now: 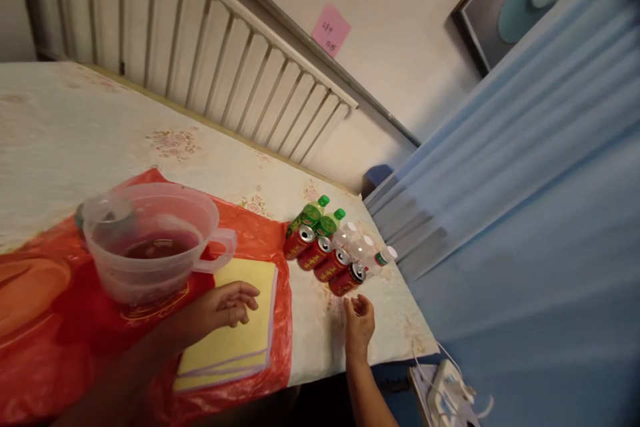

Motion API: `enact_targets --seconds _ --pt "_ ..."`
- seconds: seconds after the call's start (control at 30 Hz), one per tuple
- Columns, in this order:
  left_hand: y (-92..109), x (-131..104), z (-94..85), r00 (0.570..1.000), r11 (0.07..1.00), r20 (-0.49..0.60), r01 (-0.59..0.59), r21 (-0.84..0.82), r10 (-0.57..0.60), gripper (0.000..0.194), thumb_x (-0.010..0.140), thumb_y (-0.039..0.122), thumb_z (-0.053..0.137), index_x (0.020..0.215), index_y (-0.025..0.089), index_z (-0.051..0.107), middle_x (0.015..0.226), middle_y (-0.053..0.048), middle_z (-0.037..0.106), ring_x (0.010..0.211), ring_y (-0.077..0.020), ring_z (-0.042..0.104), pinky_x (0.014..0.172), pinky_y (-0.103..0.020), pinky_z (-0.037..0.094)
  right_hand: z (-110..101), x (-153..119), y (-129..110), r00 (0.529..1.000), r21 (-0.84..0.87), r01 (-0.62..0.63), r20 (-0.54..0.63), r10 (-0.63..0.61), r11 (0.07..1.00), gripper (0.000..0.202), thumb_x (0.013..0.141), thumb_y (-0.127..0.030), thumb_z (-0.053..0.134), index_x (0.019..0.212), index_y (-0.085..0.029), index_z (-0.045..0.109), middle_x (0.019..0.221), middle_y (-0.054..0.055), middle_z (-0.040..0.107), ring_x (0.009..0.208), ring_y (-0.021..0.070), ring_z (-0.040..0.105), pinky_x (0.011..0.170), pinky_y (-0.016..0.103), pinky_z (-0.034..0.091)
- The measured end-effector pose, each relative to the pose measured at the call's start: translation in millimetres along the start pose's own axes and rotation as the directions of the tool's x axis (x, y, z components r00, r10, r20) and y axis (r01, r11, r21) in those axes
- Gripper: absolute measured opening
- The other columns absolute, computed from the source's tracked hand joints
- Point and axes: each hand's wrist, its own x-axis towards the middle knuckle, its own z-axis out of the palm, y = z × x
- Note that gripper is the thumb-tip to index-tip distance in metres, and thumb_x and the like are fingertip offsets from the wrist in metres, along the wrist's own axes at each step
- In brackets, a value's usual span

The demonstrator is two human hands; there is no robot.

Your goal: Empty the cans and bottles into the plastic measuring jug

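Observation:
My left hand point(233, 305) hovers over a stack of yellow cloths point(235, 340), palm turned inward, fingers apart and holding nothing. Beside it stands a clear plastic measuring jug point(150, 247) with some dark liquid at the bottom. My right hand point(359, 320) is just in front of the nearest red can point(347, 279); its fingers are curled, and what they hold, if anything, is hidden. Several opened red cans point(315, 253) stand in a row. Behind them are green-capped bottles point(311, 213) and clear bottles with white caps point(383, 257).
A red plastic sheet point(283, 347) lies under the jug and cloths on the flowered tablecloth point(115, 127). An orange lid point(30, 290) is at the far left. Beyond are a white railing point(220, 47) and a blue curtain point(490, 213). Cables and a power strip point(445, 393) sit lower right.

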Motion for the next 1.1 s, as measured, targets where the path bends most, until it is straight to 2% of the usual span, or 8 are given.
enact_targets --seconds 0.07,0.2,0.33,0.53,0.7,0.93,1.1 --pt "-3 2 -0.9 1.0 1.0 -0.006 -0.001 0.011 0.001 0.048 0.081 0.05 0.066 0.119 0.022 0.057 0.112 -0.009 0.066 0.093 -0.0223 0.063 0.079 -0.034 0.049 -2 17 7 1.0 0.009 -0.018 -0.004 0.018 1.0 0.054 0.061 -0.043 0.074 0.106 -0.015 0.064 0.093 0.008 0.073 0.086 0.0231 0.067 0.076 0.031 0.053" --pt "-9 6 -2.0 1.0 1.0 -0.01 -0.001 0.015 0.001 0.05 0.078 0.051 0.068 0.118 0.022 0.058 0.11 -0.009 0.066 0.092 -0.0232 0.063 0.079 -0.035 0.05 12 35 10 0.997 0.044 -0.024 0.078 0.02 0.999 0.059 0.059 -0.042 0.072 0.111 -0.014 0.064 0.107 0.012 0.073 0.096 0.0265 0.068 0.081 0.034 0.053" --pt "-12 8 -2.0 1.0 1.0 -0.007 0.008 0.017 -0.008 0.052 0.077 0.052 0.067 0.118 0.022 0.058 0.109 -0.009 0.066 0.092 -0.0237 0.063 0.079 -0.036 0.051 22 39 13 0.993 0.038 -0.046 0.11 0.042 0.998 0.06 0.057 -0.042 0.074 0.108 -0.012 0.066 0.104 0.013 0.074 0.093 0.028 0.068 0.081 0.035 0.053" --pt "-4 4 -1.2 1.0 1.0 -0.008 0.012 0.02 -0.012 0.052 0.079 0.052 0.067 0.12 0.021 0.057 0.111 -0.01 0.066 0.094 -0.0236 0.063 0.083 -0.036 0.051 18 38 22 0.987 0.003 -0.101 0.122 0.1 0.995 0.062 0.05 -0.042 0.082 0.103 -0.013 0.068 0.089 0.009 0.075 0.076 0.0258 0.068 0.069 0.034 0.053" --pt "4 1 1.1 1.0 0.999 -0.002 0.028 0.035 -0.028 0.048 0.081 0.05 0.066 0.12 0.022 0.057 0.113 -0.01 0.066 0.098 -0.0245 0.063 0.087 -0.038 0.051 18 37 22 0.981 0.064 -0.107 0.172 0.095 0.992 0.059 0.049 -0.038 0.081 0.102 -0.014 0.067 0.089 0.008 0.076 0.08 0.0249 0.069 0.072 0.033 0.054" --pt "5 0 2.9 0.999 0.999 -0.011 0.031 0.027 -0.031 0.048 0.079 0.05 0.067 0.117 0.022 0.058 0.111 -0.009 0.066 0.096 -0.0244 0.063 0.087 -0.039 0.051 18 27 11 0.978 0.105 -0.118 0.186 0.097 0.988 0.057 0.051 -0.037 0.081 0.1 -0.012 0.066 0.089 0.009 0.075 0.078 0.0249 0.069 0.071 0.034 0.054" --pt "5 0 3.6 1.0 1.0 -0.003 0.014 -0.005 -0.014 0.046 0.077 0.047 0.068 0.115 0.022 0.059 0.109 -0.008 0.066 0.095 -0.0232 0.063 0.085 -0.036 0.05 13 -1 -21 0.982 0.018 -0.082 0.173 0.078 0.996 0.054 0.052 -0.036 0.082 0.099 -0.014 0.067 0.086 0.007 0.075 0.077 0.0252 0.068 0.069 0.033 0.053"
